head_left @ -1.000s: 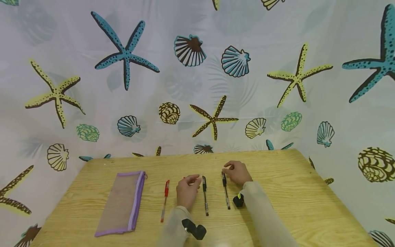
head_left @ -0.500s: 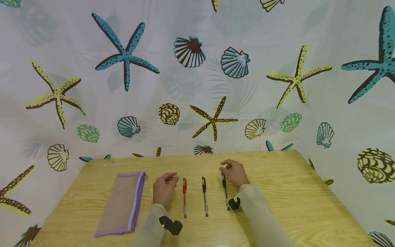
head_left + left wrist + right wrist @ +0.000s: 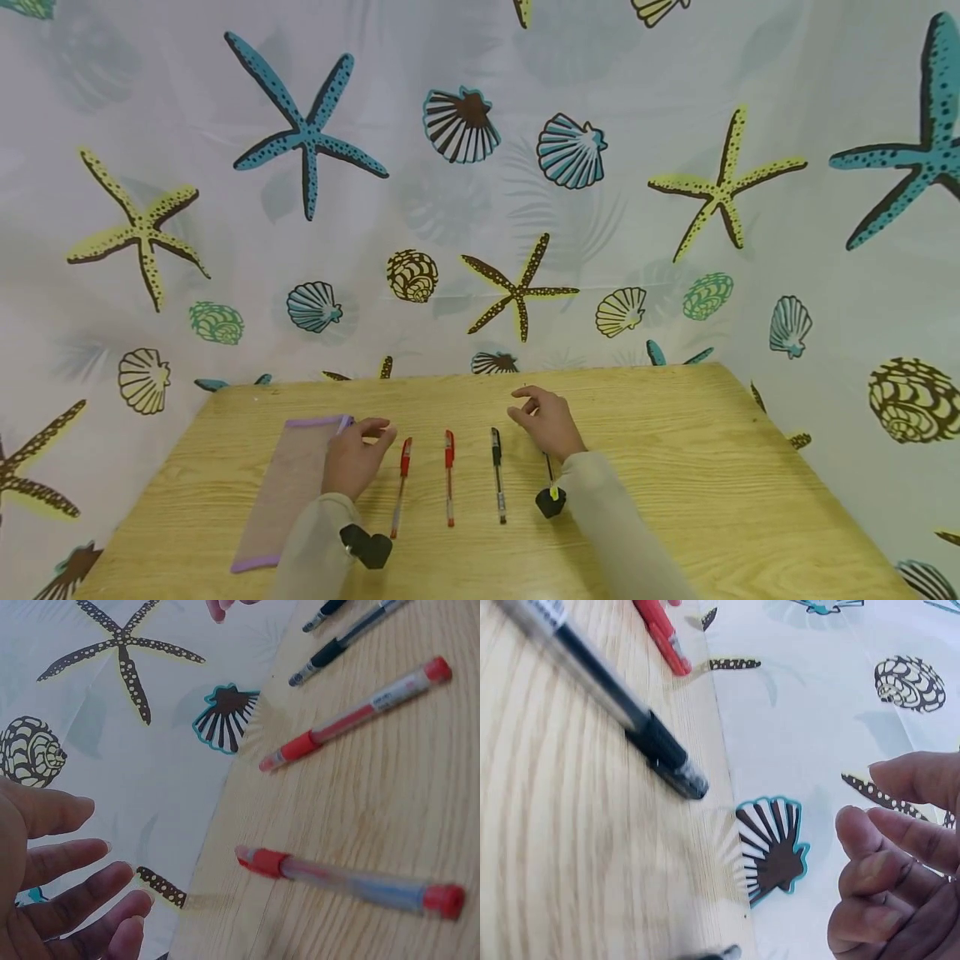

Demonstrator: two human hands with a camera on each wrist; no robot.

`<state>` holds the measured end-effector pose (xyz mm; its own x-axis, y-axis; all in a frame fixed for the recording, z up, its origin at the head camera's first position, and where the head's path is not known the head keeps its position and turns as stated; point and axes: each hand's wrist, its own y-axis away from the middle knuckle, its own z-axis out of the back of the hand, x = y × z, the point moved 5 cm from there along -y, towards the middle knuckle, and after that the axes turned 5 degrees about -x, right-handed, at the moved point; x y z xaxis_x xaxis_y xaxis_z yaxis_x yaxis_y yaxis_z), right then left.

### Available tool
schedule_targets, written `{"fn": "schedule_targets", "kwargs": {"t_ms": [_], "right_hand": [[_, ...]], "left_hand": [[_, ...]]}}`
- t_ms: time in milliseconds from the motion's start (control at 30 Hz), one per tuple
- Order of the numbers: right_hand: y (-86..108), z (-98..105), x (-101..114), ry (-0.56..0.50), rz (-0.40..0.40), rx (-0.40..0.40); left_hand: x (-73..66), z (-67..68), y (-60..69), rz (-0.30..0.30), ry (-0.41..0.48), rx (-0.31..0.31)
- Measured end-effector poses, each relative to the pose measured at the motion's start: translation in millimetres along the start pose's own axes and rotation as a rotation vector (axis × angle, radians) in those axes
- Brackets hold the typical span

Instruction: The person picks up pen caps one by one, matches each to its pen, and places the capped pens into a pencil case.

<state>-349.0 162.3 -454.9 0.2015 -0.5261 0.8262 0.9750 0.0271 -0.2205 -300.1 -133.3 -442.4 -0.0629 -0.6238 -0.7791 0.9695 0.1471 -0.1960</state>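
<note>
Two red pens, a left one (image 3: 402, 483) and a second one (image 3: 449, 479), lie side by side on the wooden table. To their right is a black pen (image 3: 498, 475); another black pen (image 3: 549, 468) is mostly hidden beneath my right hand (image 3: 550, 423). That hand hovers with loosely bent fingers and nothing in them, as the right wrist view confirms. My left hand (image 3: 356, 458), its fingers (image 3: 82, 881) spread and holding nothing, is over the right edge of a mesh pouch (image 3: 288, 479) with purple trim, covering part of it.
A pale curtain (image 3: 450, 208) printed with starfish and shells hangs behind the table (image 3: 712, 483) and along its sides. Small black devices sit on the left wrist (image 3: 366, 546) and right wrist (image 3: 551, 502).
My left hand has moved left past both red pens to the pouch, uncovering them. My right hand has shifted slightly left, now covering most of the right black pen. The pens have stayed in place.
</note>
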Motion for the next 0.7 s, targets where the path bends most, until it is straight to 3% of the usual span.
{"fn": "schedule_targets", "kwargs": {"t_ms": [300,433,700], "right_hand": [[5.7,-19,20,-0.029,0.038,0.052],[7.7,-27,29,-0.028,0.056,0.073],[11.0,-43,41,-0.068,0.074,0.129]], "left_hand": [[13.2,21.7,-3.1,-0.151,-0.321,-0.047],[16.9,28.5,-5.5,-0.212,-0.417,-0.071],[29.6,39.1,-2.6,-0.178,-0.573,-0.041]]}}
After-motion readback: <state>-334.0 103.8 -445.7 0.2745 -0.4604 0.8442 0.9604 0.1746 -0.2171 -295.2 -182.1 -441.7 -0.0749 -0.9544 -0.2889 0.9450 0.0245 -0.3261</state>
